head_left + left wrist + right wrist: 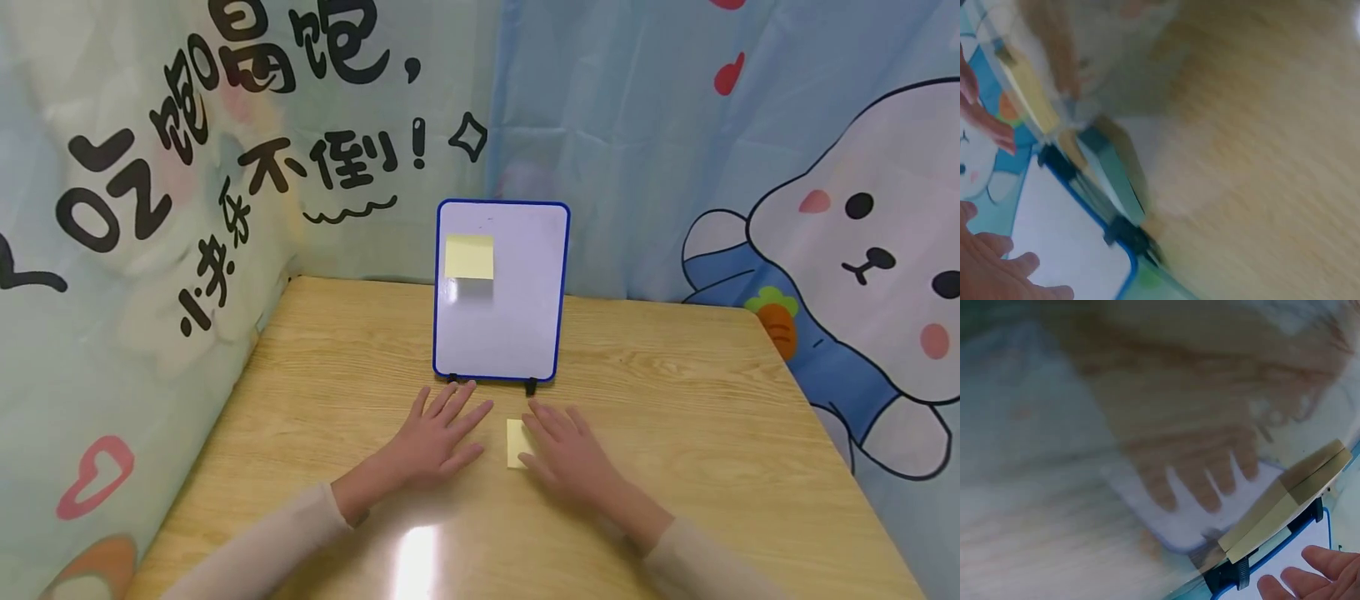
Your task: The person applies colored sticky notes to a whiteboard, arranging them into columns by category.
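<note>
On the wooden table, in front of a small whiteboard (525,325), both hands are spread out. My left hand (431,442) has its fingers extended and apart towards the board's lower edge, with nothing seen in its grip. My right hand (566,454) lies over a yellow sticky note pad (514,444), fingers extended, covering most of it. The right wrist view shows the sticky note pad's thickness (1285,509), near the fingers (1322,562). Another yellow sticky note (469,256) is on the upper left of the board. A pale teal block (1110,172) appears in the left wrist view.
Black clip feet (531,387) hold up the whiteboard's bottom edge. A printed cloth (630,167) hangs behind and beside the wooden table (675,375). The wrist views are partly blurred by reflections.
</note>
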`<state>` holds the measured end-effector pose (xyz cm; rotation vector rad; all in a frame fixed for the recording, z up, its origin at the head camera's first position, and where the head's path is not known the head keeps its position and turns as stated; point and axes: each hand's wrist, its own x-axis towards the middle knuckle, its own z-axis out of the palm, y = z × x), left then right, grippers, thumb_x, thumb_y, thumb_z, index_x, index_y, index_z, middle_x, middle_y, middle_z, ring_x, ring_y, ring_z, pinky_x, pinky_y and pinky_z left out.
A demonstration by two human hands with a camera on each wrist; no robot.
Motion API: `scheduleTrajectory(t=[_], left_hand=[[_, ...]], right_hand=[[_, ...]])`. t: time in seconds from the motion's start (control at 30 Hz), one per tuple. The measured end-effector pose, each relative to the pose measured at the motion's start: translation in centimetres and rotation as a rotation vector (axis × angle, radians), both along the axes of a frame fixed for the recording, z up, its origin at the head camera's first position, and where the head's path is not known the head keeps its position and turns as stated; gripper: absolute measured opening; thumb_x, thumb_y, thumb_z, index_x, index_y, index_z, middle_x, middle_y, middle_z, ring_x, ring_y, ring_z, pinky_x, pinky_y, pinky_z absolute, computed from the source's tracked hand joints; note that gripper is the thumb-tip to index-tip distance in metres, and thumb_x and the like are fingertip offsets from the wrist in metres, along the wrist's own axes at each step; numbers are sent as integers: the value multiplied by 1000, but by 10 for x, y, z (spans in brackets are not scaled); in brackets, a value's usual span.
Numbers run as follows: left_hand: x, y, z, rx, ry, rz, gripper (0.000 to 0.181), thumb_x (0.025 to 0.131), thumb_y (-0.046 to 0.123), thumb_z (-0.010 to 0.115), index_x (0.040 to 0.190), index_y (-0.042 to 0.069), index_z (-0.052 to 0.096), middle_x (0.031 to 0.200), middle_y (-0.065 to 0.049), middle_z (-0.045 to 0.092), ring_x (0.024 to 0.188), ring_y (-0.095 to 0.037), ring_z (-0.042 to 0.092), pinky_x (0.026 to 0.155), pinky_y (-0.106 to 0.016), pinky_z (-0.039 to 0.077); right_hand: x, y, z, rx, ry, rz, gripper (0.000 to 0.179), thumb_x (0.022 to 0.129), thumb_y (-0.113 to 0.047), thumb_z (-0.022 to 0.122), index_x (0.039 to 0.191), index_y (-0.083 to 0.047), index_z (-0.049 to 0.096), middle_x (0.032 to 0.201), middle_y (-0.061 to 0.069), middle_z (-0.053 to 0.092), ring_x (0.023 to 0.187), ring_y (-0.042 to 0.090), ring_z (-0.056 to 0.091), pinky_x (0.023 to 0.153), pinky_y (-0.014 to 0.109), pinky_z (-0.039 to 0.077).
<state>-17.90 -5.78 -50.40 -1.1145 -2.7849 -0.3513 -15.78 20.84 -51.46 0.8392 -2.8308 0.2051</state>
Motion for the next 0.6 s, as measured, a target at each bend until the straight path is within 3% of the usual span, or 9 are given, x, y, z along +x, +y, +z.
scheduleTrajectory(t=[0.23,0.6], left_hand=[[9,17,-12,-75,-39,-102,56,97,49,28,148,33,12,156,-5,12,142,-29,15,108,-61,16],[14,29,-10,-154,-168,-189,54,98,52,19,148,33,15,155,-4,17,139,-29,25,107,-57,23]], right_hand=[[1,-1,-1,0,-36,43,55,87,-41,57,127,-3,54,135,14,50,124,32,46,105,55,27],[-1,1,7,11,-54,104,52,78,-36,70,111,3,62,122,19,59,112,33,56,98,50,39]])
